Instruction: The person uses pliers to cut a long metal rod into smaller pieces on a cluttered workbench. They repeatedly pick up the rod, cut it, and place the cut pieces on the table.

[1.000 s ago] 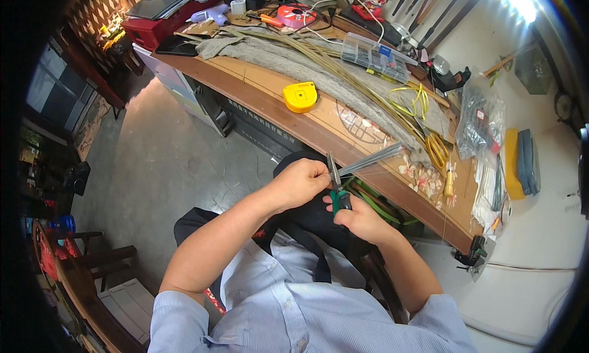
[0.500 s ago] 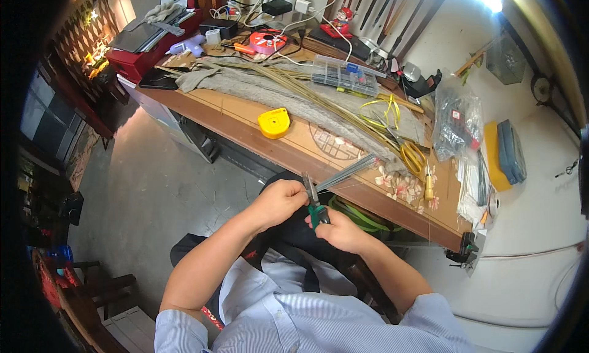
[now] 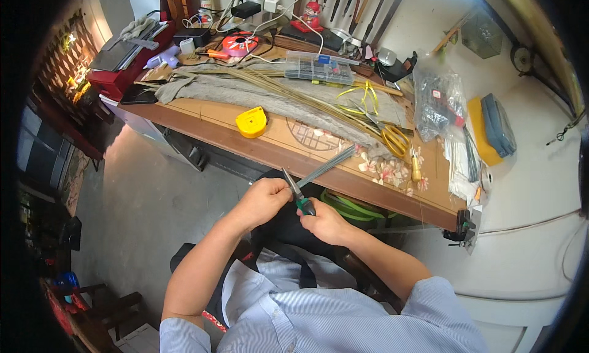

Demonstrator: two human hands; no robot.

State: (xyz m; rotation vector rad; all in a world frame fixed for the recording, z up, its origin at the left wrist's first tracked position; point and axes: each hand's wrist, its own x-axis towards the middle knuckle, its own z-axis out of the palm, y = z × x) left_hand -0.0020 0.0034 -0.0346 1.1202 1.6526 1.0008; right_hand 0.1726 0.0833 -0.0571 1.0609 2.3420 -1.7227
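Observation:
My right hand (image 3: 326, 223) is wrapped round the green and black handles of a pair of pliers (image 3: 305, 204), whose long metal jaws point up and to the left. Right beside the jaws, my left hand (image 3: 265, 201) is closed with the fingertips pinched together. What lies in that pinch is too small to make out. Just beyond both hands, a bundle of thin grey wires (image 3: 331, 164) rests across the table's front edge, its near end close to the pliers.
On the brown worktable (image 3: 215, 136) lie a yellow tape measure (image 3: 251, 122), long thin strips (image 3: 288, 95) on a grey cloth, yellow-handled scissors (image 3: 396, 141) and a wooden-handled awl (image 3: 416, 167). A clear compartment box (image 3: 319, 70) sits behind them. Green strips (image 3: 353, 209) hang below the edge.
The whole view has shifted, so the table and its things appear further left. The pliers are tilted more to the left. Both hands stay close together and keep their closed grips.

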